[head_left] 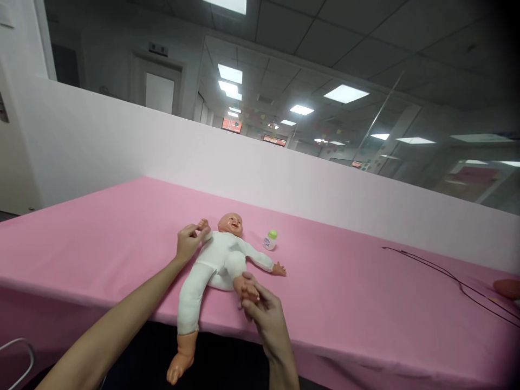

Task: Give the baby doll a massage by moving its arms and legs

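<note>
A baby doll [219,252] with a white cloth body lies on its back on a pink-covered table [345,292], head toward the wall. My left hand [189,241] is closed around the doll's arm at the wrist, on the left side of its head. Lower down, my right hand [264,311] grips the doll's foot on the right, and that leg is bent up toward the camera. The doll's other leg hangs over the table's front edge. Its other arm lies stretched out to the right. A small bottle with a green cap [271,240] stands beyond that arm.
Behind the table runs a low white wall [260,173] with glass above it. Thin black cables [442,271] lie on the right of the table, near a reddish-brown object [507,288] at the edge of view. A white cable [28,352] curves at the lower left.
</note>
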A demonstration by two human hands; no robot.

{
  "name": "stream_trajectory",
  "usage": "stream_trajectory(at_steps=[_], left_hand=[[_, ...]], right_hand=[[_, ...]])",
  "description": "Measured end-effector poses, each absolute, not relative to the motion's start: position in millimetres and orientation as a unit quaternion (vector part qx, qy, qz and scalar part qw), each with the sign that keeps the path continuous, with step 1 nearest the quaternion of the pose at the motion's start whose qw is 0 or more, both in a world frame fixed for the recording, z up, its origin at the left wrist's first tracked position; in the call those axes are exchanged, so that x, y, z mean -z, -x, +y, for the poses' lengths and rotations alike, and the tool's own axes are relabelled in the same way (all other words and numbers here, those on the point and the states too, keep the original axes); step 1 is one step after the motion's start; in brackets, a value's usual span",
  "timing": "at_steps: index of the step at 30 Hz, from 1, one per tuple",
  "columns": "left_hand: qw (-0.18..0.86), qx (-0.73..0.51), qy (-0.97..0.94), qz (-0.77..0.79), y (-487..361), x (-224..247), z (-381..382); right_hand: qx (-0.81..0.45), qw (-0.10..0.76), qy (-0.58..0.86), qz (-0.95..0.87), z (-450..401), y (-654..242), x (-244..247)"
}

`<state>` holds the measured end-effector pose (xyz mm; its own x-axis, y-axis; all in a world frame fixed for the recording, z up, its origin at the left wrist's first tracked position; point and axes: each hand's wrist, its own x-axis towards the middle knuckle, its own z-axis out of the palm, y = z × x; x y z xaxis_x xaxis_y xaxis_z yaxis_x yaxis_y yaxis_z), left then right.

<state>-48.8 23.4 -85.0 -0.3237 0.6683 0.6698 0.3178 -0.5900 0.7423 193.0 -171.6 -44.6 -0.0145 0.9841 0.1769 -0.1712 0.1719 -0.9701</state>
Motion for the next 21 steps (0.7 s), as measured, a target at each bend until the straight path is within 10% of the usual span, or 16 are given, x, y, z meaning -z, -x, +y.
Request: stream_trajectory(at_steps=[8, 16, 21], left_hand=[[0.132, -0.65, -0.623, 0.416, 40, 84, 15], [0.195, -0.741, -0.355, 0.536, 59, 84, 31], [0.144, -0.693, -0.564, 0.425, 47, 81, 19]], right_hand=[[-0.524, 0.612, 0.384, -0.452, -146, -175, 52], [-0.572, 0.348, 0.354, -0.653, -213, -214, 29], [-0.523, 0.527, 0.396, -0.54, -182, -197, 38]])
